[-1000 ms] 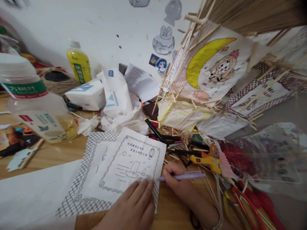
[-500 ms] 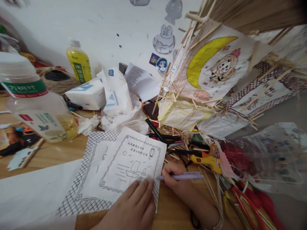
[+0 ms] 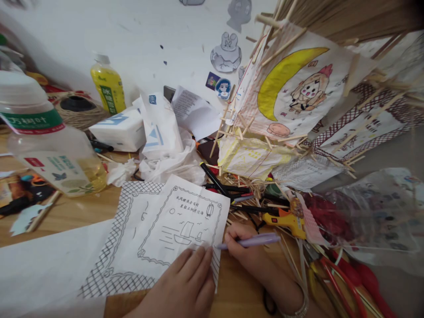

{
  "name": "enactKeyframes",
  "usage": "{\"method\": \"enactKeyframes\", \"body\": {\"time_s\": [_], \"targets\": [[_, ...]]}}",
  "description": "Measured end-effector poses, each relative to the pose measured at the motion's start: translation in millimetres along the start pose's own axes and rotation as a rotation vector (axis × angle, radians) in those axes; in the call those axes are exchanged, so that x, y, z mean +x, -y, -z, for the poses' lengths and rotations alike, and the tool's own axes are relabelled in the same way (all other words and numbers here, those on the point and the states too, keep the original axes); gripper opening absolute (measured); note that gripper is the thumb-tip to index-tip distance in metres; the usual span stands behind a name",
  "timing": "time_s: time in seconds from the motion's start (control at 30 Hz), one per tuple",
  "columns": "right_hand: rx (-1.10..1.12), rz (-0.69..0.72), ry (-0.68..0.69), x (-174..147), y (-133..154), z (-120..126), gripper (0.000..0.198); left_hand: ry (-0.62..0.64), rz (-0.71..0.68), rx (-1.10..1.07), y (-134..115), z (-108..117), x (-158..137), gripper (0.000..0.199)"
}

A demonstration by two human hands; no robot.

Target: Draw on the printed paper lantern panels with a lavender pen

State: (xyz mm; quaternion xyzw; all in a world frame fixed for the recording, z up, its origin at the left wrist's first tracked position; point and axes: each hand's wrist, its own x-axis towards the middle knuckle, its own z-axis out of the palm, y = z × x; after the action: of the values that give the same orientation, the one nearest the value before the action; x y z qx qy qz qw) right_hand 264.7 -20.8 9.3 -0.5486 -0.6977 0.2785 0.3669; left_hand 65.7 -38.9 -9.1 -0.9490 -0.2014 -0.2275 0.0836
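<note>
My left hand (image 3: pixel 187 282) lies flat, fingers stretched out, on the lower part of a white drawing sheet (image 3: pixel 155 216). That sheet carries a wavy border, lines of Chinese writing, a lantern and sailboats. Beneath it lies a larger paper (image 3: pixel 109 260) with a cross-hatched edge. In my right hand (image 3: pixel 241 247) is a light purple pen (image 3: pixel 261 240), its tip at the right edge of the drawing. The lower right of the drawing is hidden under my left fingers.
Left stand a large drink bottle (image 3: pixel 49 145) and a yellow-green bottle (image 3: pixel 107 86). Behind the papers are tissue packs (image 3: pixel 119 130). To the right lie a yellow glue gun (image 3: pixel 286 223), red-handled scissors (image 3: pixel 341 278) and stick-framed paper lanterns (image 3: pixel 298 88). Blank paper (image 3: pixel 49 265) lies at the lower left.
The outer end of the purple pen has tipped slightly upward with a small shift of my right hand. My left hand and the papers stay in place.
</note>
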Motion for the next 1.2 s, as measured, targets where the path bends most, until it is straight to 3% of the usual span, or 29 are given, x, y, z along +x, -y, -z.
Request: {"method": "enactKeyframes", "body": {"time_s": [0.47,0.97,1.2], "targets": [[-0.021,-0.011,-0.045,-0.5,-2.7,-1.7,0.025,0.034,-0.012,0.017,0.7,3.8,-0.2,0.029],[0.145,-0.108,0.001,-1.3,0.4,-0.3,0.024,0.019,-0.026,0.007,2.0,1.0,0.9,0.026],[0.053,-0.079,-0.097,-3.0,0.5,1.6,0.027,-0.019,-0.04,0.005,1.5,5.6,1.8,0.026]]}}
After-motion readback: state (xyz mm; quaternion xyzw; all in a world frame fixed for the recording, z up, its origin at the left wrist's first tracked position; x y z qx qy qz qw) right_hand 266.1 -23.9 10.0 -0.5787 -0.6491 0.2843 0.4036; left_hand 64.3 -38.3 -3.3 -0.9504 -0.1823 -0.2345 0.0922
